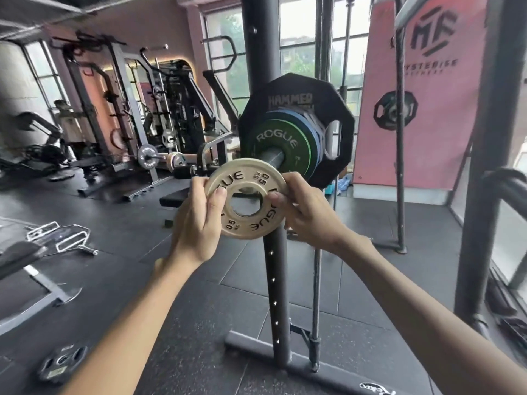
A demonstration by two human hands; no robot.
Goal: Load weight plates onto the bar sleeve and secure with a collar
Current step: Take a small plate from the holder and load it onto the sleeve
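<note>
A small white Rogue 0.5 kg plate [247,178] is held up in front of me, its face toward the camera. My left hand [196,220] grips its left edge, thumb on the face. My right hand [305,212] pinches its right edge. Just beyond and above it, the grey bar sleeve [273,155] points toward me. On the sleeve sit a green Rogue plate [281,138], a blue plate [306,124] behind it, and a large black Hammer plate [328,104] at the back. The white plate's hole lies below the sleeve's tip. No collar is in view.
The dark rack upright [275,295] with its floor foot stands right below the sleeve. A small black plate [61,363] lies on the rubber floor at lower left. A bench [17,258] and metal handles are at left, a pink banner and another upright at right.
</note>
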